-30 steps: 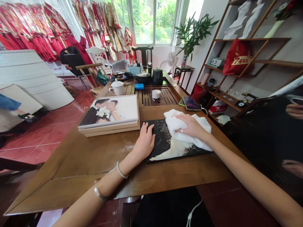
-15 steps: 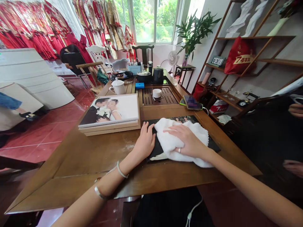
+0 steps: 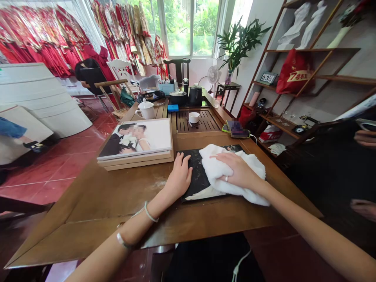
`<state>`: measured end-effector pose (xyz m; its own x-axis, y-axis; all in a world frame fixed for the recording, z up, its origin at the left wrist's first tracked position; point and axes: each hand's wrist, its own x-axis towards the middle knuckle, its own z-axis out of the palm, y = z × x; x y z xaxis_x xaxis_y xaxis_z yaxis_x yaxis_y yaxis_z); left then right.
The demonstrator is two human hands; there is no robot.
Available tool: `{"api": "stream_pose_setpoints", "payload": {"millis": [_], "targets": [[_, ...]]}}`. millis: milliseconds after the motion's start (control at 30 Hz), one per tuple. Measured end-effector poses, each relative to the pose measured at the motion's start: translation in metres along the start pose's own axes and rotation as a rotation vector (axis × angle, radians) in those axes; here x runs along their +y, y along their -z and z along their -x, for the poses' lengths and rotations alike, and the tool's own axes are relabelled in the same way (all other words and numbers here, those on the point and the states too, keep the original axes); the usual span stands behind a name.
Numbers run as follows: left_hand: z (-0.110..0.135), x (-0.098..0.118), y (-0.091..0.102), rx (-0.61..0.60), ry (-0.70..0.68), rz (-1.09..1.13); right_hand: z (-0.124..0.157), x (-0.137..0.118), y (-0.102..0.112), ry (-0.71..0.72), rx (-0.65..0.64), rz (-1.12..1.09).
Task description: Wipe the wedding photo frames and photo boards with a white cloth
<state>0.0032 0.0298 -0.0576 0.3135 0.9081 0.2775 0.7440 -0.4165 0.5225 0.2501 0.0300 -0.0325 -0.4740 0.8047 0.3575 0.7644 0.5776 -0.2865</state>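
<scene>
A dark photo panel with a pale shape along its lower edge lies flat on the wooden table. My left hand rests on its left edge, fingers stretched out and holding nothing. Bunched over the middle and right of the panel is a white cloth, which covers much of the picture. My right hand, with a ring on one finger, presses down on this cloth and grips its folds. Left of the panel, a wedding photo panel lies on top of another board.
Behind the panels are a slotted tea tray with a small white cup, a lidded white mug and a phone on a cable. Another person's hand shows at the right edge. Shelves stand at right.
My right hand and the white cloth have slid a little to the right, baring more of the dark panel's left part. My left hand has stayed in place.
</scene>
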Motion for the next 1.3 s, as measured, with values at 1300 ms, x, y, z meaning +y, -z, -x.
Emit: {"api": "stream_pose_setpoints", "payload": {"millis": [1300], "targets": [[-0.002,0.003,-0.003,0.128,0.062,0.294,-0.065,-0.053,-0.029,-0.058,-0.096,0.058]]}}
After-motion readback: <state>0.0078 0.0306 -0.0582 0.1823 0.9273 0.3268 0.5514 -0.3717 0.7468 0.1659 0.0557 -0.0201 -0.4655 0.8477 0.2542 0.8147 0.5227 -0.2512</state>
